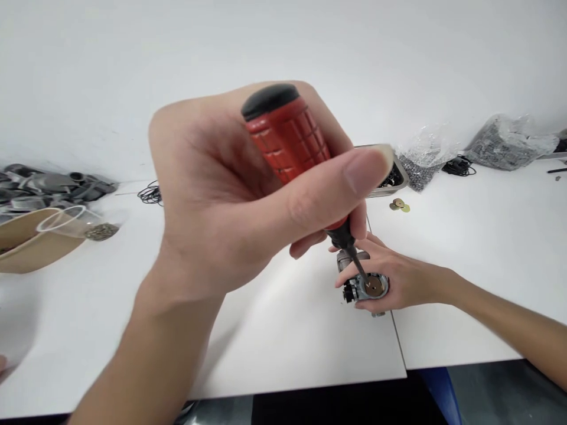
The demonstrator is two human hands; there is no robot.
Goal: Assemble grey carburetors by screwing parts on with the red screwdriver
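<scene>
My left hand (212, 206) is raised close to the camera, closed around the red, black-capped handle of a screwdriver (287, 139). Its thin black shaft slants down, and the tip rests on a brass-coloured disc atop a small metal part (370, 287). That part sits on the white table (287, 330). My right hand (411, 283) comes in from the right and wraps its fingers round the part, holding it against the tabletop. Much of the part is hidden by those fingers.
Brass washers (399, 205) lie beside a metal tray (390, 180). Two plastic bags of dark parts (505, 144) sit at the back right. On the left are black rings (149, 193), a pile of grey pieces (44, 186), a tipped clear cup (84, 223) and a beige dish (31, 245).
</scene>
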